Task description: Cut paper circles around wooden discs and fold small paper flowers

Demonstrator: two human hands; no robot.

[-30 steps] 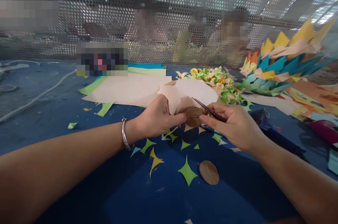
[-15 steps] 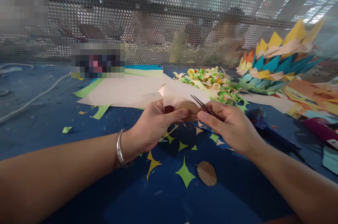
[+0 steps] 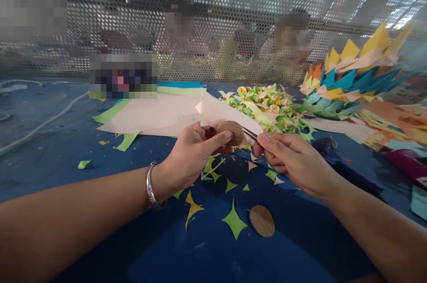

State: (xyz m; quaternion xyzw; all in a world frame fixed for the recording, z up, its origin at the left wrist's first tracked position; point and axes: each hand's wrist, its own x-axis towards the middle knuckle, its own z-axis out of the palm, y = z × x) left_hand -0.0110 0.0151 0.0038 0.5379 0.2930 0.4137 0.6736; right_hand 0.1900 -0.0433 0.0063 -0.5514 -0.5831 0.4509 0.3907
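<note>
My left hand (image 3: 190, 156) pinches a brown round disc (image 3: 230, 131) together with a sheet of pale pink paper (image 3: 227, 116), held just above the blue table (image 3: 100, 238). My right hand (image 3: 293, 160) is closed round small scissors (image 3: 249, 133), whose blades point left and meet the paper at the disc's edge. A silver bangle (image 3: 151, 185) sits on my left wrist. A second brown disc (image 3: 262, 220) lies flat on the table below my hands, among green and yellow star-shaped paper scraps (image 3: 235, 220).
Large pale sheets (image 3: 156, 116) lie behind my hands. A heap of small folded paper flowers (image 3: 267, 100) and a stack of coloured paper triangles (image 3: 353, 78) fill the back right. A blue glue gun (image 3: 328, 147) lies to the right. Other people sit behind a perforated metal screen (image 3: 213, 20).
My left hand has lifted and turned the disc and paper a little up and leftward. The scissor blades have closed in against the paper, with my right hand following left.
</note>
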